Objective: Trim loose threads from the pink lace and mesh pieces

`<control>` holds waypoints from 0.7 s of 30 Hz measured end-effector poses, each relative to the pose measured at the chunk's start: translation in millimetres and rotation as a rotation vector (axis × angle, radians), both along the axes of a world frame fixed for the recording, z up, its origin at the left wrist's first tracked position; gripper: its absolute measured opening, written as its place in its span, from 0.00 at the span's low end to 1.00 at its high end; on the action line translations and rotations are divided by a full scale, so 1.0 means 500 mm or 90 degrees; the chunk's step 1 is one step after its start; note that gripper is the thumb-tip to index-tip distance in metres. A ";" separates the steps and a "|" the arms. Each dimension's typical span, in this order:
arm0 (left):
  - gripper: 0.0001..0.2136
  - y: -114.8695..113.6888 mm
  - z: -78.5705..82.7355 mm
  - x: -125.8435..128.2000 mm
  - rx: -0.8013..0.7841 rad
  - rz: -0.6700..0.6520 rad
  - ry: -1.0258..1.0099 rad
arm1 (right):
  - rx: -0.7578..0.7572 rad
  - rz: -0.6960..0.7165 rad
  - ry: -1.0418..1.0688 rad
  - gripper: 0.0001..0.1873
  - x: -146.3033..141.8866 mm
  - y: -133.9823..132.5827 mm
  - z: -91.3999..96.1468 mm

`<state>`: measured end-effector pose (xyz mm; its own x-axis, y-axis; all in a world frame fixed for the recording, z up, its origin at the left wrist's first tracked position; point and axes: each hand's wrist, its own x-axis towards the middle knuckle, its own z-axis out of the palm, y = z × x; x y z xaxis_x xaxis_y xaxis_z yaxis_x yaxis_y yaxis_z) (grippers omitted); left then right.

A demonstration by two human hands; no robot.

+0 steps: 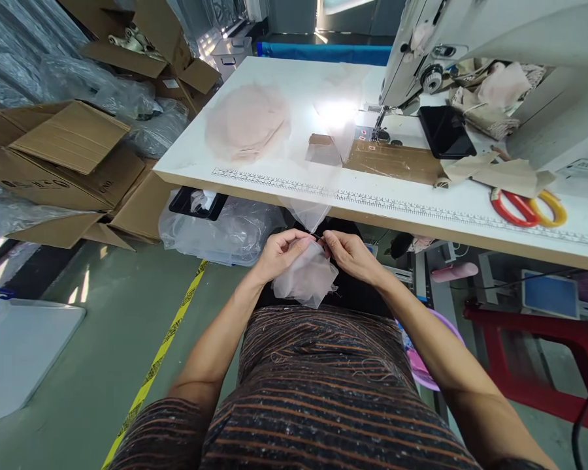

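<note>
Over my lap, just below the table's front edge, a piece of sheer pale fabric is gathered between my hands. My left hand pinches it from the left with thumb and forefinger. From the right, my right hand pinches the same spot, fingertips close to the left ones. More of the sheer material runs up from the pinch over the table edge toward the sewing machine. Whether a thread or small tool sits between the fingertips is too small to tell.
On the white table lie a stack of round sheer pieces, a black phone and scissors with red and yellow handles. Cardboard boxes stand at the left. A red stool is at the right.
</note>
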<state>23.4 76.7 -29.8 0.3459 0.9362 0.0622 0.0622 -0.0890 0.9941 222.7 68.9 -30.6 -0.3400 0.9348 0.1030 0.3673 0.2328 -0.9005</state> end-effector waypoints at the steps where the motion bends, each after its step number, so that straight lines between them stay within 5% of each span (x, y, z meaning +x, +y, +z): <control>1: 0.17 0.000 0.001 0.000 0.002 -0.002 0.001 | 0.007 0.010 -0.006 0.33 -0.002 0.003 0.004; 21: 0.15 0.003 0.004 -0.001 -0.003 0.003 0.007 | 0.021 -0.049 -0.034 0.31 -0.028 0.002 -0.001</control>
